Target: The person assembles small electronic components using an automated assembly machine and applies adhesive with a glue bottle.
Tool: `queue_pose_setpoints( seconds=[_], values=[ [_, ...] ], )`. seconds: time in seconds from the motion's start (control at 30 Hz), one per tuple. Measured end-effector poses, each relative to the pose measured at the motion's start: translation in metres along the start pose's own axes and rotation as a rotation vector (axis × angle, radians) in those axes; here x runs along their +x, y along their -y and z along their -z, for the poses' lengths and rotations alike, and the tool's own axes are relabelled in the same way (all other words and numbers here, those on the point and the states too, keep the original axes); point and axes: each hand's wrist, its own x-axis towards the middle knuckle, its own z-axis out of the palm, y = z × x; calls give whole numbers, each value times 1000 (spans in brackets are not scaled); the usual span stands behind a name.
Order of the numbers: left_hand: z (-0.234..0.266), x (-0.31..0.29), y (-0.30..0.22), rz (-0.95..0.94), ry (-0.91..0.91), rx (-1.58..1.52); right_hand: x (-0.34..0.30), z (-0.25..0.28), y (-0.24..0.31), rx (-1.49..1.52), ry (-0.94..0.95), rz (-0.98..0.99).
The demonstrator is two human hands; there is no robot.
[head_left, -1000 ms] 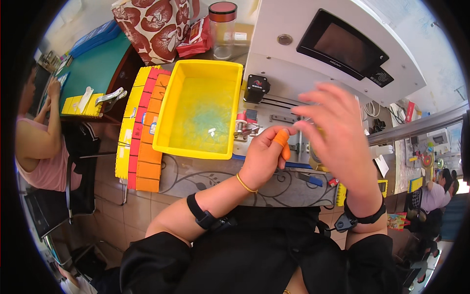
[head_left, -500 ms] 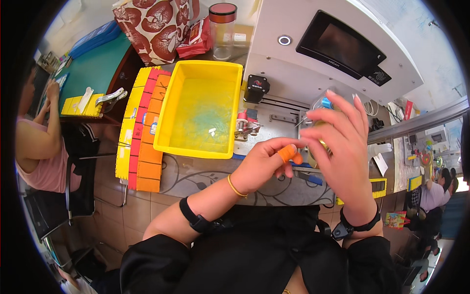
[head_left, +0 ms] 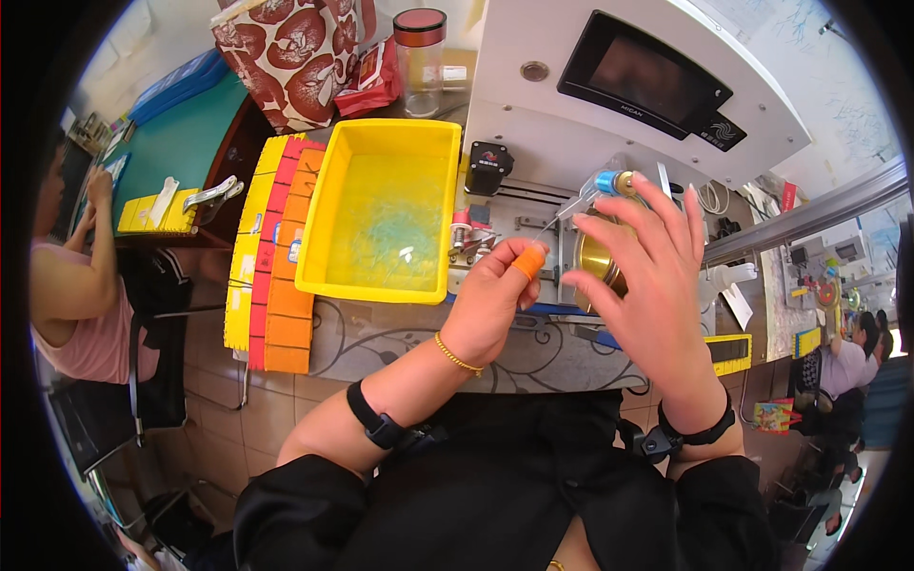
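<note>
My left hand [head_left: 490,309] is closed in a pinch in front of the white machine [head_left: 514,95], with an orange cover on one digit. Whatever lies between its fingertips is too small to make out. Just above those tips ends a thin needle-like rod [head_left: 550,226], which slants from a holder with a blue ring [head_left: 606,183]. My right hand [head_left: 657,295] is open, fingers spread, in front of a brass-coloured round part [head_left: 595,262] that it partly covers. A yellow tub [head_left: 378,290] stands left of the machine, with a shallow heap of fine, pale bluish pieces inside.
Yellow, red and orange strips [head_left: 288,324] lie left of the tub. Behind stand a clear jar [head_left: 419,71] and a patterned bag [head_left: 286,57]. A small motor [head_left: 488,168] and red-and-metal fitting [head_left: 471,233] sit beside the tub. Another person [head_left: 90,276] works at the left.
My left hand has moved slightly left and up, its fingers drawn together into a pinch. My right hand has come away from it, fingers spread. The view has shifted a little.
</note>
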Motion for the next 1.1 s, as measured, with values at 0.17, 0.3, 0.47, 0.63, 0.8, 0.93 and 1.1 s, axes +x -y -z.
queue_pose_setpoints(
  seconds=[0.17,0.3,0.47,0.63,0.8,0.93,1.1],
  values=[
    [-9,9,9,-27,-59,-241,12,-13,4,-54,5,36],
    [-5,10,5,2,94,-459,19,-25,7,-31,-66,72],
    [3,6,-1,-2,200,-352,23,-28,14,-11,-54,84],
    [12,-22,-23,169,158,-157,14,-27,19,17,-143,164],
    [14,-34,-35,229,50,-228,3,-30,24,19,-120,216],
    [8,-45,-50,232,-37,-160,-2,-19,24,82,-121,225],
    [19,-43,-63,150,-204,108,-34,7,-4,337,-328,376]
  ],
)
